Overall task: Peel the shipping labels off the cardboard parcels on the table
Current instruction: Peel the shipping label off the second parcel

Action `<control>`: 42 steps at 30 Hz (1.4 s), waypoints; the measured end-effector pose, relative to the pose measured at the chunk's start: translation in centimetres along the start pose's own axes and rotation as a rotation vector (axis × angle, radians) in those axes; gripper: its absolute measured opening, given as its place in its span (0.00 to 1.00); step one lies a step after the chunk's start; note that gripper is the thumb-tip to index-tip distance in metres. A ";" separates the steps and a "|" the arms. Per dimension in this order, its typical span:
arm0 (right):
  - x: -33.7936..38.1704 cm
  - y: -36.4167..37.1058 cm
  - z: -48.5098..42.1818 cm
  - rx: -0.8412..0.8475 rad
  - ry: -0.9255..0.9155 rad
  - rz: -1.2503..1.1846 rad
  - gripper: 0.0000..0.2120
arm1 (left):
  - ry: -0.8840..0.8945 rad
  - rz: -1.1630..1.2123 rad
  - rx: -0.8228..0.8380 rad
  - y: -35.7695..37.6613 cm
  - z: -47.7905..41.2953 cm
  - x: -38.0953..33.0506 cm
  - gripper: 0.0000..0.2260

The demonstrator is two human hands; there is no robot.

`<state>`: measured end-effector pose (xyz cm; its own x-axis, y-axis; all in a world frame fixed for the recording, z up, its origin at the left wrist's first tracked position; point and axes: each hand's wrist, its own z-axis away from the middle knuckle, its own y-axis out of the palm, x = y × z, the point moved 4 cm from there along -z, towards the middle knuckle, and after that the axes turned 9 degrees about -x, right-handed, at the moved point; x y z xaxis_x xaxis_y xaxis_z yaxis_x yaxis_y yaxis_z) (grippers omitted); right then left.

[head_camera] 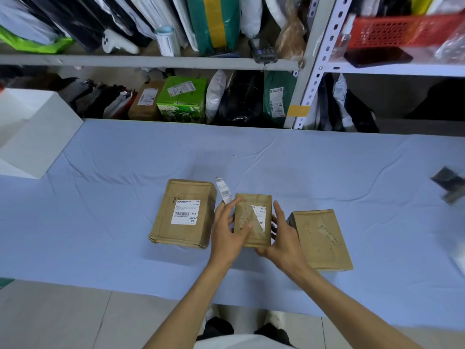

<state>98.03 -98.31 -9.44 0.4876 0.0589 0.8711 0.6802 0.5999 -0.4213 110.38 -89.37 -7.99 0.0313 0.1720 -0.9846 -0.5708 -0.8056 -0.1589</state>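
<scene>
White box (pixel 37 132): one, at the far left of the tabletop (pixel 100 197), which has a blue cloth over it.
Parcels: three brown cardboard ones in a row, near the front edge.
Left parcel (pixel 166 222): lies flat, with one whole label (pixel 185 212) on its top face.
Left hand (pixel 227 227): fingers pinch one torn strip (pixel 224 191), which stands up past the fingertips; the thumb lies across the middle parcel's face.
Middle parcel (pixel 245 210): between the two hands, tilted towards the person. One label remnant (pixel 260 217) clings to its right half, and the left half is bare, scuffed card.
Right hand (pixel 281 235): fingers curled round the middle parcel's right edge, gripping it.
Right parcel (pixel 320 239): lies flat just beside the right hand, its top showing only torn glue marks.
Dark object (pixel 448 183): one, at the far right edge, blurred.
</scene>
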 end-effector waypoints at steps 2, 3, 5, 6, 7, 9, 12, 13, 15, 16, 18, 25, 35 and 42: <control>-0.1 0.3 0.3 -0.029 -0.020 -0.013 0.56 | -0.002 -0.043 -0.030 0.1 0.1 0.3 0.25; -0.2 0.4 0.4 -0.038 -0.025 -0.022 0.55 | -0.011 -0.054 -0.045 0.1 0.2 0.3 0.24; -0.1 0.5 0.5 -0.058 -0.040 -0.035 0.53 | -0.016 -0.056 -0.068 0.1 0.1 0.0 0.23; -0.2 0.6 0.5 -0.068 -0.048 -0.046 0.52 | -0.010 -0.049 -0.083 0.0 -0.1 -0.1 0.22; -0.2 0.5 0.5 -0.074 -0.053 -0.054 0.51 | -0.005 -0.042 -0.100 -0.1 -0.4 -0.2 0.22; -0.3 0.4 0.6 -0.080 -0.058 -0.060 0.51 | 0.000 -0.012 -0.126 -0.2 -1.0 -0.4 0.21; -0.4 0.1 0.8 -0.093 -0.060 -0.059 0.51 | -0.077 0.055 -0.165 -0.1 -1.3 -0.5 0.24; -0.4 -0.1 0.8 -0.094 -0.062 -0.058 0.51 | -0.099 0.076 -0.177 -0.1 -1.3 -0.5 0.25; -0.6 -0.4 0.7 -0.091 -0.058 -0.061 0.51 | -0.122 0.102 -0.192 0.0 -1.2 -0.4 0.26; -0.6 -0.5 0.7 -0.090 -0.056 -0.060 0.50 | -0.127 0.110 -0.192 0.1 -1.1 -0.4 0.27; -0.7 -0.5 0.7 -0.081 -0.055 -0.054 0.51 | -0.138 0.114 -0.188 0.1 -0.9 -0.3 0.28; -1.1 -0.1 0.5 -0.031 -0.060 0.004 0.51 | -0.175 0.019 -0.192 -1.0 -0.9 0.1 0.30; -1.1 0.9 0.1 0.048 -0.111 0.033 0.51 | -0.176 -0.067 -0.221 -1.5 -0.9 0.1 0.31; -1.1 1.6 -0.6 0.114 -0.069 0.002 0.55 | -0.139 -0.147 -0.198 -1.4 -1.2 0.1 0.26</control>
<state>98.90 -97.84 -11.25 0.4471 0.1129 0.8873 0.6110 0.6860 -0.3952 112.11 -88.90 -7.96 -0.0185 0.3599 -0.9328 -0.3965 -0.8591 -0.3236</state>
